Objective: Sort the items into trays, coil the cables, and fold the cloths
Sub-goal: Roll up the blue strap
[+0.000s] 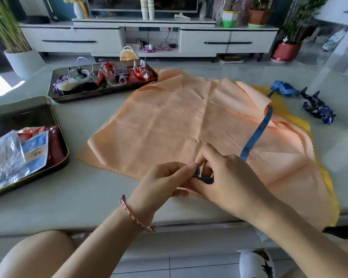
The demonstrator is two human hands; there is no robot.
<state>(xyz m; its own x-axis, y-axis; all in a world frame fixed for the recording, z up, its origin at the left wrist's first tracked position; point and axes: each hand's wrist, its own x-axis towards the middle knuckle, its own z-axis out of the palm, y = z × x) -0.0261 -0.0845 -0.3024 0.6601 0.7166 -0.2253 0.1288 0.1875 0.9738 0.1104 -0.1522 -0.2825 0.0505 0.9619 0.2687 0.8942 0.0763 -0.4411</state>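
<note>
Two hands meet at lower centre: left hand point(165, 180) and right hand point(227, 177) pinch the rolled end of the blue tape measure point(257, 133). Its tail crosses the peach cloth point(159, 125)

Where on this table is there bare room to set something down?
Bare tabletop lies between the packet tray and the peach cloth, running along the front edge. The packet tray's far half is free too. The cable tray is crowded.

2 trays — far tray point(100, 95), near tray point(28, 115); 2 cloths — peach cloth point(169, 121), yellow cloth point(297, 122); 1 blue measuring tape point(257, 133); 1 toy point(317, 110).
</note>
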